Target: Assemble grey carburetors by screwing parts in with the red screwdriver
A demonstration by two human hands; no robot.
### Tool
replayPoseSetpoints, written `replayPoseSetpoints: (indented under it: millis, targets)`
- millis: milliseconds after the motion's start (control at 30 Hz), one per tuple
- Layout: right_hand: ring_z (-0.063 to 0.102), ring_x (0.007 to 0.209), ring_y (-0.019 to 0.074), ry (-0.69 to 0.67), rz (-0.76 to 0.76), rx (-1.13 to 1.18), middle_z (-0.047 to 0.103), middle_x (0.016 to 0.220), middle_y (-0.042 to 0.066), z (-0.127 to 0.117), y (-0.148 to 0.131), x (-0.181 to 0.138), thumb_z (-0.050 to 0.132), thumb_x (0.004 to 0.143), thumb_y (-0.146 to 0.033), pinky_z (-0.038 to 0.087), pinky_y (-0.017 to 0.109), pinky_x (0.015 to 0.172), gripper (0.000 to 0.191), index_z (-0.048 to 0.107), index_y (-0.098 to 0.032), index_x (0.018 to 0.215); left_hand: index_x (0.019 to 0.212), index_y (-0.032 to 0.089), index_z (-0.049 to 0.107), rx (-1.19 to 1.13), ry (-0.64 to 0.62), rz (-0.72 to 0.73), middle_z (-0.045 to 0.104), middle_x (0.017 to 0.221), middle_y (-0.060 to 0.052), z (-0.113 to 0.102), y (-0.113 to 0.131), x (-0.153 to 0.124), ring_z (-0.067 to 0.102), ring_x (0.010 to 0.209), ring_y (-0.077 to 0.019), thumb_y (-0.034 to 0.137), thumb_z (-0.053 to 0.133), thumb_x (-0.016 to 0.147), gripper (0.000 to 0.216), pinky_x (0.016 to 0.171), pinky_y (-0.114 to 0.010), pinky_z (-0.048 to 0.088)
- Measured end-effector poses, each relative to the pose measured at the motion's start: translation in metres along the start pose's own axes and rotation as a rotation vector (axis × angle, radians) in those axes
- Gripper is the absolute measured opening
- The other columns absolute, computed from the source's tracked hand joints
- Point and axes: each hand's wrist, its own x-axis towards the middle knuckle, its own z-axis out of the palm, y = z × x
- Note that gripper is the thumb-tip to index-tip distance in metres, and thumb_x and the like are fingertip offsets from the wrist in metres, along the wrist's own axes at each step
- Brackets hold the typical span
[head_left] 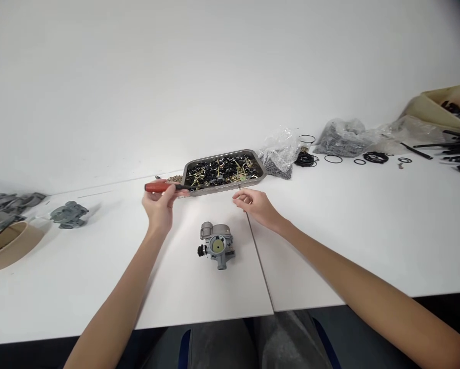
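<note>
My left hand [160,206] grips a red-handled screwdriver [158,187] held sideways, its dark end pointing right to the tray's front left corner. My right hand [256,204] is just in front of the tray's right side, thumb and fingertips pinched together; whatever is between them is too small to make out. On the table between my forearms sits a grey metal carburetor [219,245], with a round brass-coloured plate in its bore and a black fitting on its left. Behind both hands stands a metal tray [225,189] filled with black and brass-coloured small parts.
A second grey carburetor [68,214] lies to the left, near a beige bin [25,246] and a heap of grey castings [10,207]. Plastic bags of small parts [345,137], black rings [333,159], black tubes [458,154] and another bin [422,107] line the right back.
</note>
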Motion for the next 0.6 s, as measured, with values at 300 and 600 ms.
replayPoseSetpoints:
  millis: [300, 600]
  targets:
    - [0.055, 0.062, 0.0125, -0.023, 0.011, -0.078, 0.068, 0.082, 0.003, 0.004, 0.012, 0.002, 0.072, 0.073, -0.037, 0.042, 0.026, 0.06, 0.029, 0.07, -0.017, 0.094, 0.096, 0.019, 0.051, -0.038, -0.174, -0.152, 0.069, 0.083, -0.004, 0.025, -0.009, -0.031, 0.07, 0.063, -0.0204, 0.024, 0.075, 0.071, 0.036, 0.068, -0.039, 0.06]
    - [0.058, 0.066, 0.0149, -0.017, 0.0, -0.105, 0.069, 0.075, 0.002, 0.004, 0.008, 0.002, 0.067, 0.076, -0.029, 0.042, 0.027, 0.062, 0.012, 0.07, -0.017, 0.077, 0.096, 0.018, 0.051, -0.069, -0.189, -0.153, 0.069, 0.083, -0.005, 0.024, -0.01, -0.032, 0.07, 0.062, -0.0216, 0.021, 0.074, 0.072, 0.033, 0.068, -0.04, 0.059]
